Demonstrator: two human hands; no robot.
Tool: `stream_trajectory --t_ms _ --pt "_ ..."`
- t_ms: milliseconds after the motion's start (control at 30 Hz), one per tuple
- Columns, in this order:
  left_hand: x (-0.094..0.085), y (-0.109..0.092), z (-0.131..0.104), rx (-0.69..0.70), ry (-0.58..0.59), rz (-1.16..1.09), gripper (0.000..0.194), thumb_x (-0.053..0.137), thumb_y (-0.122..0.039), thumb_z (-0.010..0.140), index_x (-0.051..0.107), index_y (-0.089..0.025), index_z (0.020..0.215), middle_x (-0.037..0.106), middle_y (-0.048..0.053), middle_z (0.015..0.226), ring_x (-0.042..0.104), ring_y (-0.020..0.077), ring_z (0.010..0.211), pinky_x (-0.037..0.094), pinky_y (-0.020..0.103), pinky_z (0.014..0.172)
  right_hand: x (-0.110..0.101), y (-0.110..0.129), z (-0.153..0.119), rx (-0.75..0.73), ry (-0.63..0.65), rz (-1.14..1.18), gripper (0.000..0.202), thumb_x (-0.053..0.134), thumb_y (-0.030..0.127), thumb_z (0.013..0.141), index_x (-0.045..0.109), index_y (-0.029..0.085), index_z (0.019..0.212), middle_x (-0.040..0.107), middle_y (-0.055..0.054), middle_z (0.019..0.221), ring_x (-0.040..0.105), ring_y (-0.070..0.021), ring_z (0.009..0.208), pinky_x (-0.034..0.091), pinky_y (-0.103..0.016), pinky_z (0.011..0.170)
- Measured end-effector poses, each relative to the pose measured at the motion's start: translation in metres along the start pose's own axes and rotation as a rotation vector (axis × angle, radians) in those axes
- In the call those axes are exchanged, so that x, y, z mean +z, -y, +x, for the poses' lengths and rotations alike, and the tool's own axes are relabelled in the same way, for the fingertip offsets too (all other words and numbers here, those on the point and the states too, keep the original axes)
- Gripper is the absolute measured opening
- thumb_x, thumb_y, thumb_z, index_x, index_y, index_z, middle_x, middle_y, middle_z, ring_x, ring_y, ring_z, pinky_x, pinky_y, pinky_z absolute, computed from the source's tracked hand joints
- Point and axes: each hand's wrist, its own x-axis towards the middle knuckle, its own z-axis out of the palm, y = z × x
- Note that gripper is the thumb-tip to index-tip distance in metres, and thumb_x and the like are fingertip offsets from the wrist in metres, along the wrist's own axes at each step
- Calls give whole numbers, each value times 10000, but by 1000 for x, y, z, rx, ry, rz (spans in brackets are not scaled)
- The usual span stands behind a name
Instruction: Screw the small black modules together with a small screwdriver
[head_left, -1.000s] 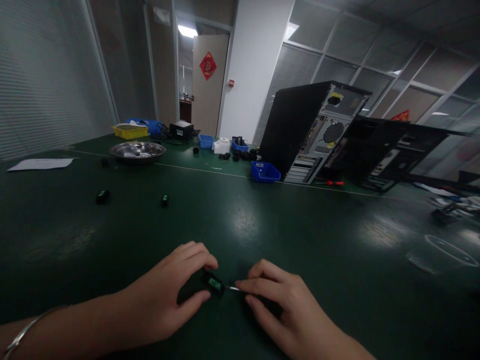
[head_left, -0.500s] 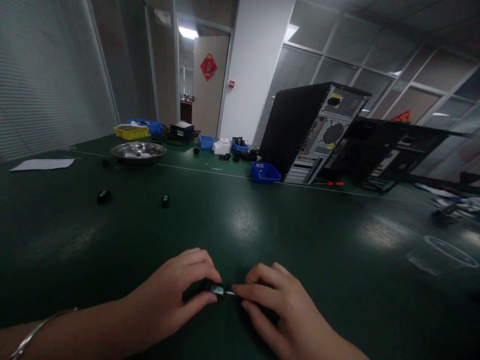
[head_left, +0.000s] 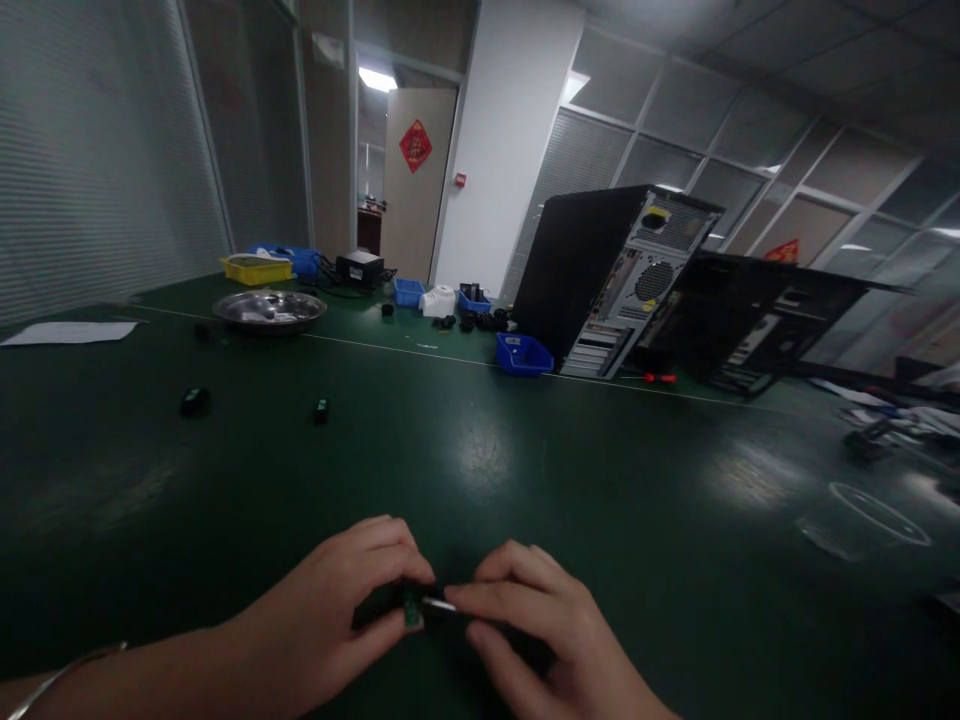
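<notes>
Low in the middle of the head view, my left hand pinches a small green circuit board between thumb and fingers. Just to its right, my right hand holds a thin metal tool whose tip reaches the board; whether they touch I cannot tell. The rest of the tool is hidden by the right hand. Farther out on the green table lie a small dark part and another dark part.
A metal dish, white paper, and a yellow tray stand far left. A blue bin sits beside a tilted-looking computer case. At right is a clear round container.
The green board has turned in my left hand and shows its edge and face differently. Both hands sit slightly farther left and lower in the view, which has shifted a little.
</notes>
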Motion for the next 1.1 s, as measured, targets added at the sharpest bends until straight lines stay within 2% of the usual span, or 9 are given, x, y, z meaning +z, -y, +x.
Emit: stream_trajectory --t_ms 167,300,433,533,600,733,933,1100 --pt "-10 -5 0 -76 79 -65 498 679 -55 788 601 -267 1232 620 41 1174 581 251 1099 461 380 963 -7 -1 0 104 -91 8 264 541 182 964 720 243 1148 657 -68 962 628 -207 865 485 -340 759" --pt "-21 -1 -1 -62 153 -109 558 709 -39 777 581 -301 1252 576 24 1263 555 236 1163 434 360 1017 -8 -4 0 131 -85 25 264 544 180 971 716 250 1159 653 -62 981 626 -202 886 484 -340 774" --pt "-28 5 -1 -33 164 -81 433 728 -68 788 603 -261 1154 592 22 1202 578 222 1095 455 322 956 -8 -5 -2 149 -77 33 254 548 184 976 710 249 1160 649 -59 986 619 -202 889 480 -338 774" --pt "-29 8 -2 -42 120 -3 215 718 -110 808 602 -210 959 621 11 1030 596 201 934 463 278 809 -9 -6 -2 165 -78 8 248 547 182 976 701 255 1157 646 -55 993 614 -207 896 474 -342 774" --pt "-28 10 -3 -49 102 53 144 709 -146 822 583 -199 868 617 0 923 581 189 835 436 257 715 -10 -6 -2 176 -69 -29 251 541 179 978 694 259 1160 646 -54 1008 611 -210 899 469 -349 776" --pt "-24 10 -4 -61 99 107 121 712 -175 808 603 -202 854 618 2 887 568 197 809 410 257 683 -12 -6 1 189 -38 -150 254 540 173 974 685 255 1165 649 -55 1030 608 -216 900 448 -380 803" --pt "-20 4 -5 -9 125 135 211 566 -27 797 617 -204 897 633 19 918 581 200 831 428 272 721 -9 -2 2 172 -17 -276 266 579 152 946 683 259 1166 658 -48 1032 596 -226 924 414 -410 843" --pt "-23 -1 -6 7 164 140 260 562 -5 780 605 -214 929 628 19 970 585 200 858 444 269 739 -9 -1 2 135 -18 -313 285 583 145 940 682 250 1187 663 -68 1032 584 -248 940 426 -429 850"
